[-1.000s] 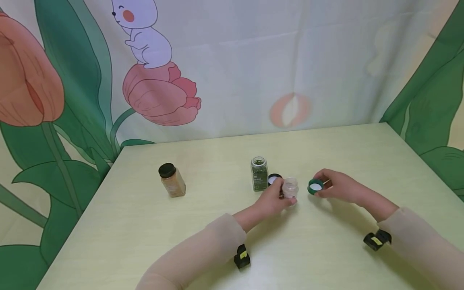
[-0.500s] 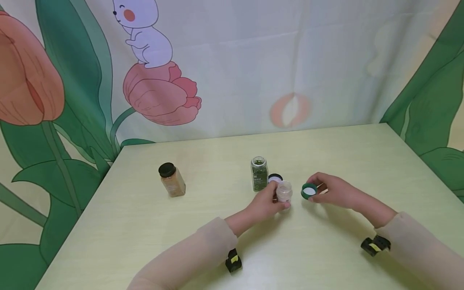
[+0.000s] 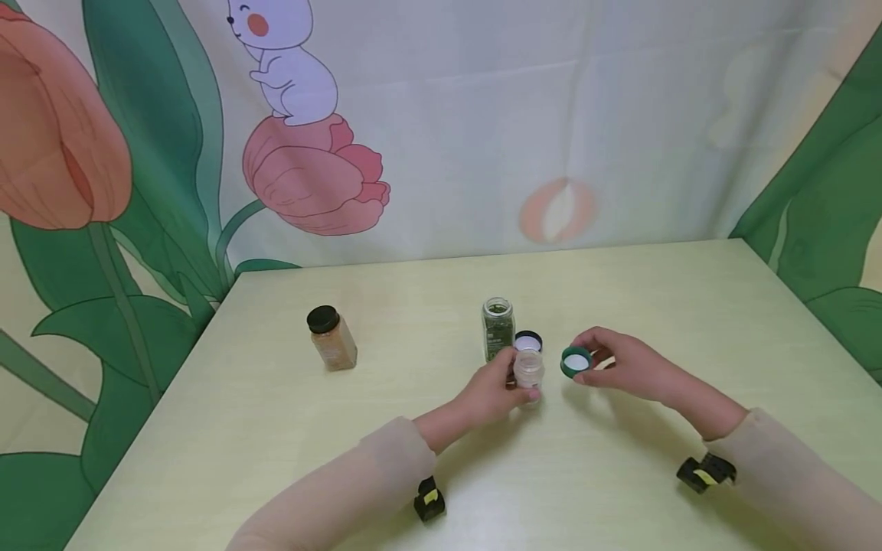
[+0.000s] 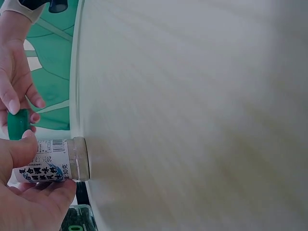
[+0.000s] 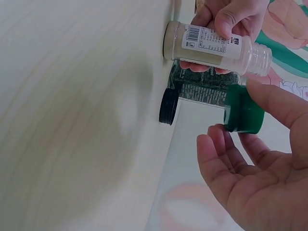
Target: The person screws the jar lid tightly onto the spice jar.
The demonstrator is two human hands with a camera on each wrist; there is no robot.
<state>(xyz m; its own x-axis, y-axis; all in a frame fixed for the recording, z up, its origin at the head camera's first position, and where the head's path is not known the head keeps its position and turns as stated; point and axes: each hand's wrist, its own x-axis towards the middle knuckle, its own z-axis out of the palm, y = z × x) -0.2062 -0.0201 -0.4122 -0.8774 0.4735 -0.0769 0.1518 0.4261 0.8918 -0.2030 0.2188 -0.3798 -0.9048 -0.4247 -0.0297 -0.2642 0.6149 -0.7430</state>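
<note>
My left hand [image 3: 488, 389] grips a clear spice jar [image 5: 211, 44] with a white printed label; the jar's mouth is uncovered and pale powder shows inside. The jar stands upright on or very near the table. My right hand [image 3: 630, 363] pinches a green screw cap [image 5: 244, 109] between thumb and fingers, its white inside facing up toward the head view. A short gap separates cap and jar. Just behind the left hand stands an uncapped jar of green dried herbs [image 3: 498, 327]. Beside it lies a black cap [image 3: 529, 340], white inside showing.
A jar of orange-brown powder [image 3: 334, 343] with its black cap on stands at the left of the pale table [image 3: 227, 428]. A printed cloth [image 3: 455, 153] hangs behind the table's far edge. Each wrist carries a small black camera.
My left hand has drawn the clear jar leftward and a little nearer to me. The right hand has moved left too, carrying the green cap. The head view has shifted slightly.
</note>
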